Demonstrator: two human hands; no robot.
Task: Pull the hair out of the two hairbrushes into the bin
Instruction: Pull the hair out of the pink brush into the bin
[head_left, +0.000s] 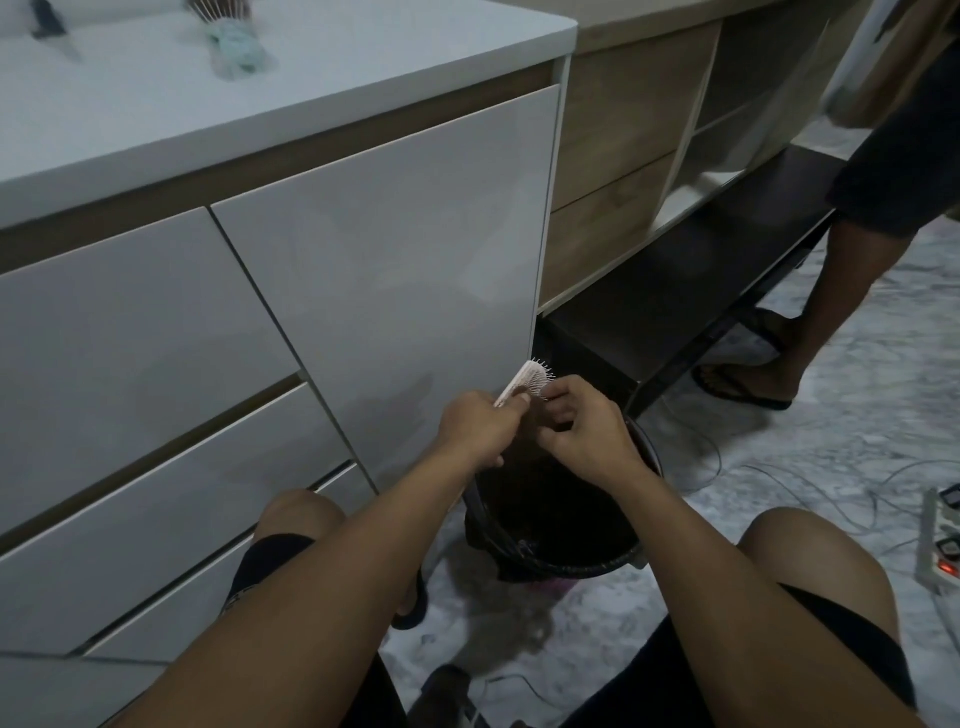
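My left hand (475, 428) grips a pale pink hairbrush (527, 379) by its handle, bristle head pointing up and away. Right beside it, my right hand (584, 431) pinches at the bristles, and a dark tuft of hair (530, 431) shows between the two hands. Both hands hover over the far rim of a black-lined bin (566, 525) on the floor between my knees. A second hairbrush (221, 8) lies on the white countertop at the top left, mostly cut off by the frame edge, next to a teal cloth (236, 44).
White drawer fronts (363, 249) stand close on the left. A dark low shelf (691, 291) and wooden cubbies sit behind the bin. Another person's legs (831, 291) in sandals stand at the right. A power strip (940, 545) and cables lie on the marble floor.
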